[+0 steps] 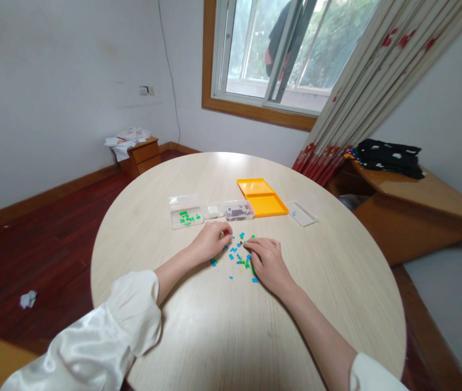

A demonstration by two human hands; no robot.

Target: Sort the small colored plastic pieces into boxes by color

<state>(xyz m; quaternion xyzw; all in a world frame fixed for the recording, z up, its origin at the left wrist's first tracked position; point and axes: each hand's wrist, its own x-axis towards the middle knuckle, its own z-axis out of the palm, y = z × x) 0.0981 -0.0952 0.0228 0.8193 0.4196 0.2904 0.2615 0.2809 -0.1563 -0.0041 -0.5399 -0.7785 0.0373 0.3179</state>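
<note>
My left hand (pixel 212 240) is loosely curled, my right hand (pixel 270 263) half open, palm down, by small blue, green and yellow plastic pieces (pixel 231 257) scattered between them; I can't tell whether either grips one. Farther off on the round, pale wood-grain table (pixel 198 336) lie a clear plastic box (pixel 176 221), left, and an open orange plastic case (pixel 266 205), right.

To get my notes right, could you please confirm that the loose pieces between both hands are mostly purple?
Not quite: in the head view, the loose pieces between the left hand and right hand are mostly blue and green, not purple.
</note>
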